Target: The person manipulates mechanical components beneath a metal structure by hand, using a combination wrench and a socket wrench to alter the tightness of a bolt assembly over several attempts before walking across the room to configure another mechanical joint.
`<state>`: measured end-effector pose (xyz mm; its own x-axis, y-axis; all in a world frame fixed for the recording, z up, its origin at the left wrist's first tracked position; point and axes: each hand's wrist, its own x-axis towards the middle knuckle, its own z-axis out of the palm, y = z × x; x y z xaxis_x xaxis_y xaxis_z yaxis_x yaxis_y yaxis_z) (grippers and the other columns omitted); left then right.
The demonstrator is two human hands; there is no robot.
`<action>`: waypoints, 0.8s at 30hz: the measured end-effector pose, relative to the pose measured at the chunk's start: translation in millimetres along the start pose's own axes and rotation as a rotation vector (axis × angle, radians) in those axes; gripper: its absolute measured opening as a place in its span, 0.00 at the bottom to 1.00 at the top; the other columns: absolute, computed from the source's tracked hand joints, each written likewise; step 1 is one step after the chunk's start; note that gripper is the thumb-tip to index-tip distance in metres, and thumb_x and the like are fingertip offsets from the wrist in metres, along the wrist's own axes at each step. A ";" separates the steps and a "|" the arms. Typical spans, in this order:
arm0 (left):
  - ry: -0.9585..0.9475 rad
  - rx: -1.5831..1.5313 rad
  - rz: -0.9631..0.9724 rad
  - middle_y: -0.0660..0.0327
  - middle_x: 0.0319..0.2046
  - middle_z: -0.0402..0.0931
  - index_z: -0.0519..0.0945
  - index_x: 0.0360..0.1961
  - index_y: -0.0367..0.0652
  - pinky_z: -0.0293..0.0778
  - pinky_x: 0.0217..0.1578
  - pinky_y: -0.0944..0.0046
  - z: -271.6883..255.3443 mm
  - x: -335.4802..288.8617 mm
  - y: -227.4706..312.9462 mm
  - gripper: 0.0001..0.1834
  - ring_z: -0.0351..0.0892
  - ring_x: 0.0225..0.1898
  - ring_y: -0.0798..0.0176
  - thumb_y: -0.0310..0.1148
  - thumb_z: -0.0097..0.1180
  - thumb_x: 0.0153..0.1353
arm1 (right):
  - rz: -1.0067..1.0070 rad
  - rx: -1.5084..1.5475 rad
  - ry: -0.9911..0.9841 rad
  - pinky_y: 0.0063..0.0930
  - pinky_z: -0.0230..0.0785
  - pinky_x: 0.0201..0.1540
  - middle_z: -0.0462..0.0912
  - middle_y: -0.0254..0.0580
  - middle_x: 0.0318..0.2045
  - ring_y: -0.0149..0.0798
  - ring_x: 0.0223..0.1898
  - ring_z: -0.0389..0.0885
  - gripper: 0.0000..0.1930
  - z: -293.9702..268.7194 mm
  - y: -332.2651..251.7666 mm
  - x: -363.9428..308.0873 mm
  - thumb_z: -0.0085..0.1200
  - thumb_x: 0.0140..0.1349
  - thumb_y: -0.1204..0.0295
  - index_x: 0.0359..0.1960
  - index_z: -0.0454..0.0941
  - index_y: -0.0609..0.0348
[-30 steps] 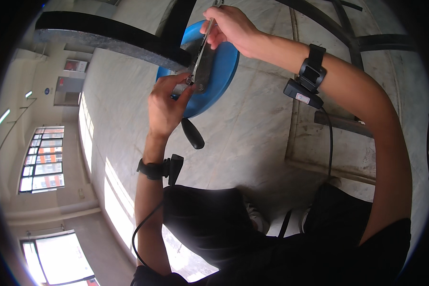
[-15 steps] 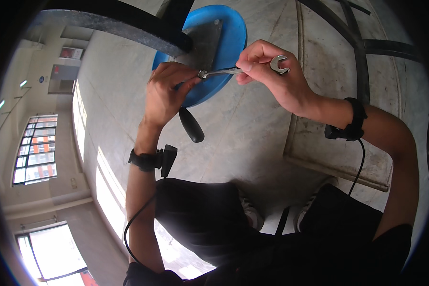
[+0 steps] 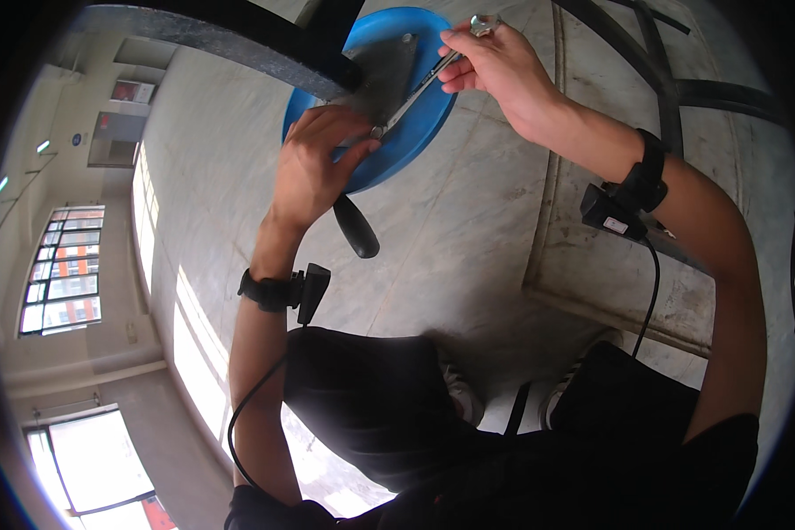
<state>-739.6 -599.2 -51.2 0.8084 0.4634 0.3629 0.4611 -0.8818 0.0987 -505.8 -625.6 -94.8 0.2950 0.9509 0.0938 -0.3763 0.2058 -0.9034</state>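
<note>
A silver combination wrench (image 3: 415, 94) slants over a dark metal plate (image 3: 382, 71) mounted on a blue round disc (image 3: 426, 146). My right hand (image 3: 508, 79) pinches the wrench's shaft near its open-jaw end, at the upper right. At the lower end, the thumb and fingers of my left hand (image 3: 318, 159) close about the wrench's ring head by the plate's near edge. Whatever sits inside the ring is too small to make out. A black handle (image 3: 355, 228) sticks out below the disc, beside my left wrist.
A thick black metal beam (image 3: 230, 44) crosses the upper left and meets the plate. Another black frame (image 3: 667, 97) stands at the right, over a stained flat panel (image 3: 623, 283) on the grey floor (image 3: 450, 238). Cables hang from both wrist straps.
My right hand has moved up, swinging the wrench's open-jaw end from nearly level to steeply slanted. The ring head and my left hand have stayed almost in place.
</note>
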 end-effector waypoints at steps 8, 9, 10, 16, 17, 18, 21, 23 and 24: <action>0.003 0.007 -0.019 0.58 0.35 0.80 0.81 0.28 0.37 0.73 0.45 0.58 0.0 5.9 7.2 0.08 0.76 0.46 0.54 0.28 0.67 0.47 | 0.040 -0.308 -0.277 0.26 0.78 0.29 0.77 0.43 0.25 0.35 0.24 0.79 0.07 36.9 -2.5 71.4 0.48 0.59 0.75 0.30 0.75 0.69; 0.004 0.001 -0.049 0.58 0.35 0.80 0.81 0.27 0.37 0.72 0.45 0.58 -0.7 5.0 8.0 0.08 0.76 0.46 0.53 0.28 0.67 0.47 | 0.047 -0.330 -0.254 0.25 0.78 0.28 0.77 0.44 0.24 0.34 0.23 0.79 0.08 41.6 -3.2 70.3 0.47 0.58 0.76 0.28 0.75 0.70; 0.005 -0.006 -0.079 0.58 0.35 0.80 0.81 0.27 0.37 0.72 0.45 0.58 -0.8 4.6 8.3 0.09 0.76 0.46 0.53 0.28 0.67 0.47 | 0.055 -0.352 -0.231 0.25 0.77 0.27 0.77 0.44 0.23 0.34 0.23 0.79 0.08 45.4 -3.9 68.7 0.46 0.57 0.77 0.26 0.76 0.71; 0.085 0.006 -0.078 0.61 0.34 0.80 0.81 0.26 0.40 0.72 0.42 0.60 5.6 4.2 6.7 0.11 0.76 0.42 0.56 0.31 0.70 0.42 | -0.021 -0.373 -0.282 0.20 0.70 0.26 0.80 0.40 0.33 0.26 0.23 0.73 0.10 68.6 4.7 76.2 0.48 0.63 0.72 0.40 0.72 0.67; 0.085 0.007 -0.078 0.61 0.34 0.80 0.81 0.26 0.40 0.72 0.42 0.60 5.7 4.0 6.6 0.11 0.76 0.42 0.56 0.31 0.70 0.42 | -0.083 -0.330 -0.290 0.20 0.69 0.25 0.80 0.41 0.32 0.25 0.23 0.73 0.11 71.2 4.1 72.7 0.48 0.63 0.72 0.41 0.71 0.67; 0.090 0.007 -0.086 0.61 0.34 0.80 0.81 0.27 0.40 0.72 0.42 0.60 5.9 3.8 6.6 0.12 0.76 0.42 0.56 0.31 0.70 0.41 | -0.143 -0.287 -0.298 0.20 0.67 0.24 0.80 0.41 0.32 0.25 0.22 0.72 0.12 74.2 3.4 69.3 0.48 0.63 0.71 0.43 0.71 0.68; 0.091 -0.005 -0.098 0.60 0.34 0.80 0.82 0.29 0.41 0.72 0.42 0.59 6.3 2.6 3.8 0.13 0.76 0.42 0.55 0.31 0.70 0.41 | -0.222 -0.252 -0.276 0.20 0.64 0.22 0.81 0.40 0.33 0.24 0.20 0.70 0.13 84.1 -2.8 63.6 0.48 0.64 0.70 0.45 0.70 0.68; 0.087 -0.020 -0.098 0.60 0.35 0.80 0.82 0.30 0.41 0.72 0.43 0.59 6.0 3.3 4.3 0.14 0.76 0.42 0.55 0.32 0.71 0.41 | -0.235 -0.237 -0.261 0.18 0.63 0.21 0.81 0.38 0.32 0.23 0.20 0.70 0.13 85.3 -5.9 62.5 0.48 0.64 0.70 0.47 0.70 0.66; 0.066 -0.016 -0.109 0.58 0.36 0.80 0.81 0.30 0.38 0.72 0.44 0.59 4.6 4.2 6.8 0.14 0.76 0.43 0.54 0.30 0.70 0.42 | -0.235 -0.238 -0.257 0.18 0.63 0.21 0.81 0.38 0.32 0.23 0.20 0.70 0.13 83.7 -4.8 63.0 0.48 0.64 0.70 0.47 0.70 0.66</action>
<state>-731.3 -602.9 -53.3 0.7277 0.5503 0.4095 0.5386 -0.8280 0.1556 -559.0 -547.3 -49.5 0.1089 0.9173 0.3830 -0.1023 0.3936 -0.9136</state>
